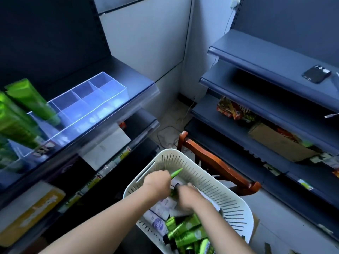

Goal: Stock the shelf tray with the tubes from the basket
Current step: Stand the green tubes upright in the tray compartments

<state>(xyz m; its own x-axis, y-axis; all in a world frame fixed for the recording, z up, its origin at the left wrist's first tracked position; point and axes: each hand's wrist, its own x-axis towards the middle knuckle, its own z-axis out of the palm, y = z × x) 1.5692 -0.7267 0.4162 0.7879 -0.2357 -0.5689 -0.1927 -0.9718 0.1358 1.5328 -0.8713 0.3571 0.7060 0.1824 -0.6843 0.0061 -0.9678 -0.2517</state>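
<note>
A white slotted basket (211,182) sits low in the middle, on a wooden chair. It holds several green tubes (185,230) and pale lilac tubes (157,220). My left hand (156,182) grips a green tube (177,171) whose flat end pokes out past my fingers. Inside the basket, my right hand (190,197) is blurred, its fingers curled round a dark-capped tube (177,185). The clear divided shelf tray (117,97) lies on the left shelf. Green tubes (31,99) stand in its left compartments, while the right ones show only the bare bottom.
The wooden chair (220,165) carries the basket. Blue shelves on the right hold a dark phone (316,73), snack packets (233,109) and a cardboard box (278,143). Lower left shelves hold boxed goods (31,211). Cables lie on the floor in the corner.
</note>
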